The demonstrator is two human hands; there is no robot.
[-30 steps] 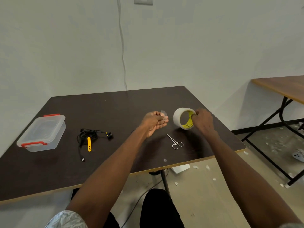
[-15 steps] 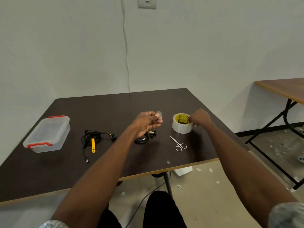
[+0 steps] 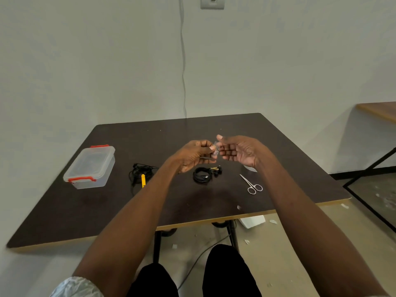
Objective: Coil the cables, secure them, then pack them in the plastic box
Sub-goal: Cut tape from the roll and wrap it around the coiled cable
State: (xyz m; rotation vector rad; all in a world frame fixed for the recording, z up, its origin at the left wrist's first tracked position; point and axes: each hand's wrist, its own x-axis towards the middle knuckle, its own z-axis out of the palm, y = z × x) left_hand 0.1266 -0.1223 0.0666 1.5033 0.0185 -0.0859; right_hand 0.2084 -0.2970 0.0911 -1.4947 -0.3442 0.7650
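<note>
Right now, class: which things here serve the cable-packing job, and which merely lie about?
Job: coiled cable; loose cable; tape piece between both hands; tape roll; scissors; plastic box.
Lying about: paper scraps on the floor; wall switch.

Box (image 3: 90,166) left on table (image 3: 107,211); cables (image 3: 201,175) centre; scissors (image 3: 251,184) right.

Dark matt desk (image 3: 278,146); clear glossy plastic box (image 3: 90,168); shiny metal scissors (image 3: 251,185); matt black rubbery cable coil (image 3: 201,175).

Clear plastic box (image 3: 91,166) with red latches, black cables (image 3: 202,174), seemingly yellow tie (image 3: 143,180), dark-brown table (image 3: 192,211).
</note>
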